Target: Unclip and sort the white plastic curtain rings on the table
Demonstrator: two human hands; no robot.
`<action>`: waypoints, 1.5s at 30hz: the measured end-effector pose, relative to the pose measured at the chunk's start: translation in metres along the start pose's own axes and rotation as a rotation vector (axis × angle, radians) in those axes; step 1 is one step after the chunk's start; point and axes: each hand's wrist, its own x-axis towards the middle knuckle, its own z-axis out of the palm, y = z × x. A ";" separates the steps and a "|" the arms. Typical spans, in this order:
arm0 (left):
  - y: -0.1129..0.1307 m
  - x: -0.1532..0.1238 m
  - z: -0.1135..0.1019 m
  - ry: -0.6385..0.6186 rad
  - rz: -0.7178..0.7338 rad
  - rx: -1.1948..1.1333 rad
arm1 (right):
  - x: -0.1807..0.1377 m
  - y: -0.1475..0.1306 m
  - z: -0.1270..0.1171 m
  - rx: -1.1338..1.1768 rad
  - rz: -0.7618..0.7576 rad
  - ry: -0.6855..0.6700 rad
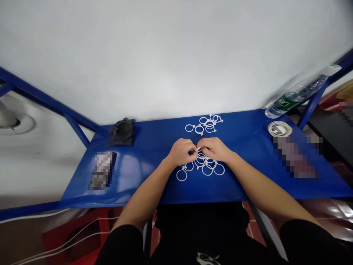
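My left hand (pixel 182 151) and my right hand (pixel 214 149) meet above the middle of the blue table. The fingers of both are closed in a pinch on one thin white ring (pixel 199 148), of which only a small part shows between the fingertips. Right below the hands lies a loose pile of white rings (pixel 207 169) with small tabs, several of them overlapping. Beyond the hands, toward the wall, is a second group of similar white rings (pixel 199 129), also with small tabs on their edges.
On the blue table (pixel 154 136), a crumpled black plastic bag (pixel 122 131) lies at the back left, with a blurred-out item (pixel 102 170) nearer. At the right, a clear bottle (pixel 300 94) leans by the frame, near a coiled white cable (pixel 280 129). The white wall (pixel 176 66) borders the back.
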 end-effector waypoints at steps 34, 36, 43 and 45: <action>-0.003 -0.002 -0.002 -0.025 -0.039 0.026 | -0.004 0.005 0.001 -0.014 0.008 0.051; -0.002 -0.001 -0.002 -0.030 -0.017 0.008 | -0.003 0.004 0.001 -0.015 -0.017 0.069; 0.000 -0.001 -0.004 -0.033 -0.053 -0.085 | 0.003 -0.001 0.004 -0.042 -0.049 0.059; 0.001 0.000 -0.004 -0.029 -0.059 -0.091 | 0.004 -0.001 0.005 -0.040 -0.035 0.066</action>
